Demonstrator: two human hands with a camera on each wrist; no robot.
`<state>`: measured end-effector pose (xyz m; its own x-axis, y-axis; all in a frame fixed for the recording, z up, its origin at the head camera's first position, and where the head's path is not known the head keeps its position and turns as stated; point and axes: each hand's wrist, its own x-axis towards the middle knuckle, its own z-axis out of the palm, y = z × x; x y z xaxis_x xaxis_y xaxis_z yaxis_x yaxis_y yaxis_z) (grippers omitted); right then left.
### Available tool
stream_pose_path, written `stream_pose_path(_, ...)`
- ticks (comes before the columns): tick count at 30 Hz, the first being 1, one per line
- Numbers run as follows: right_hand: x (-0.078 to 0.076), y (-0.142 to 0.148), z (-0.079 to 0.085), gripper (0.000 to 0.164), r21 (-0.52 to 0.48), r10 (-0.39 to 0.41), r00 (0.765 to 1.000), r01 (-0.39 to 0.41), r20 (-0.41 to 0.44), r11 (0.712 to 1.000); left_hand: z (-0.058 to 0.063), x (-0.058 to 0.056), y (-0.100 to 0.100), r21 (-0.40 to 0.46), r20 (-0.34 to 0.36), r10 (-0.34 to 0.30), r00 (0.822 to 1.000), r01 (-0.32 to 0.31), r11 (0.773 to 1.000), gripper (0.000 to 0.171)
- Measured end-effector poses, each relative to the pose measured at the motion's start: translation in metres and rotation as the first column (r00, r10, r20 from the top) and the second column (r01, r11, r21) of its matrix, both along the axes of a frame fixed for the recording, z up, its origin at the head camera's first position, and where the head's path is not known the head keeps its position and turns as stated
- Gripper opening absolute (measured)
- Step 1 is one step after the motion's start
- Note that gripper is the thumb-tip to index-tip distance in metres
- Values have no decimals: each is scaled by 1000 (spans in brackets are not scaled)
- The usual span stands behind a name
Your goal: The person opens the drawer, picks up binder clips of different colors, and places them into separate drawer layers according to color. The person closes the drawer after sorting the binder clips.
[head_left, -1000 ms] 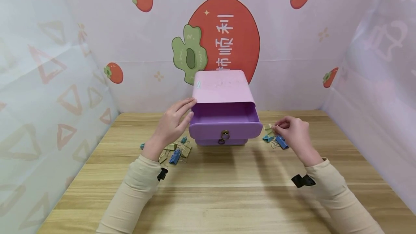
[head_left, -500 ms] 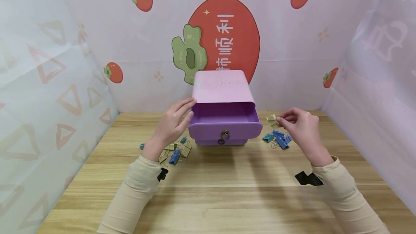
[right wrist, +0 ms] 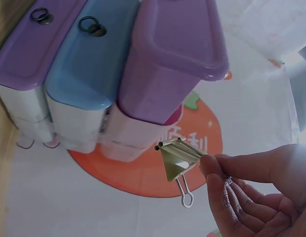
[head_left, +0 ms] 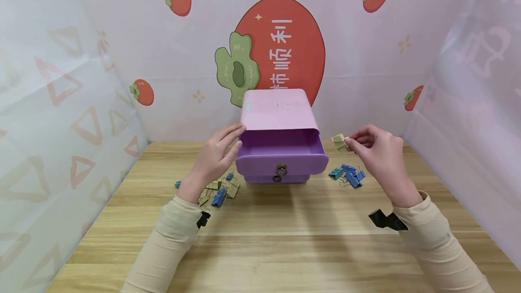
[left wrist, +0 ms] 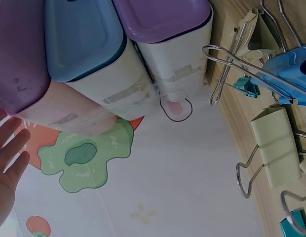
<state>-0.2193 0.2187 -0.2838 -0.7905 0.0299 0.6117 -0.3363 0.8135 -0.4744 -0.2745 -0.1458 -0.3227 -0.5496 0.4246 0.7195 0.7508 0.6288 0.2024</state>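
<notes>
A small pink drawer cabinet [head_left: 281,110] stands mid-table with its purple top drawer [head_left: 260,165] pulled out; the visible inside of that drawer is bare. My left hand [head_left: 217,153] rests its fairly straight fingertips against the cabinet's left front edge. To the right of the drawer, my right hand [head_left: 378,157] pinches a pale yellow binder clip [head_left: 339,144] by one wire handle, above the table. In the right wrist view the clip [right wrist: 180,160] has its other handle hanging down. Under it lie several blue and teal binder clips [head_left: 352,178].
Several yellow, blue and teal binder clips [head_left: 219,196] lie beside the left forearm, partly hidden by it. Lower drawers, one blue [right wrist: 89,64], are closed beneath the top one. Printed cloth [head_left: 350,49] hangs behind the wooden table [head_left: 277,248].
My right hand has lifted the yellow binder clip off the right-hand pile and raised it, baring more blue clips beneath. The left hand stays in place on the cabinet.
</notes>
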Motion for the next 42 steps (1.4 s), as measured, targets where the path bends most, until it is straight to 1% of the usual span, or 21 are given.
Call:
stream_pose_path(10,6,-14,17,17,-10,40,999,-41,-21,999,-3,0,0,-6,16,8,1000,-8,1000,39)
stream_pose_path(16,4,-26,25,16,4,81,996,-81,-23,997,-4,0,-1,-2,14,11,1000,-11,1000,40)
stream_pose_path(20,0,-33,29,14,27,100,995,-99,-28,995,-3,0,-1,-5,6,14,1000,-14,1000,40)
stream_pose_path(25,-9,-42,30,12,60,121,992,-119,-34,991,-3,1,-1,-9,11,12,1000,-12,1000,40)
stream_pose_path(30,-18,-51,29,12,86,144,990,-143,-7,986,-2,1,-1,-11,15,9,1000,-9,1000,40)
stream_pose_path(37,-26,-61,30,12,91,173,985,-174,14,981,-2,0,0,-10,8,8,1000,-8,1000,40)
stream_pose_path(42,-30,-69,30,11,79,197,979,-201,53,976,-2,-1,0,-8,3,0,1000,0,1000,39)
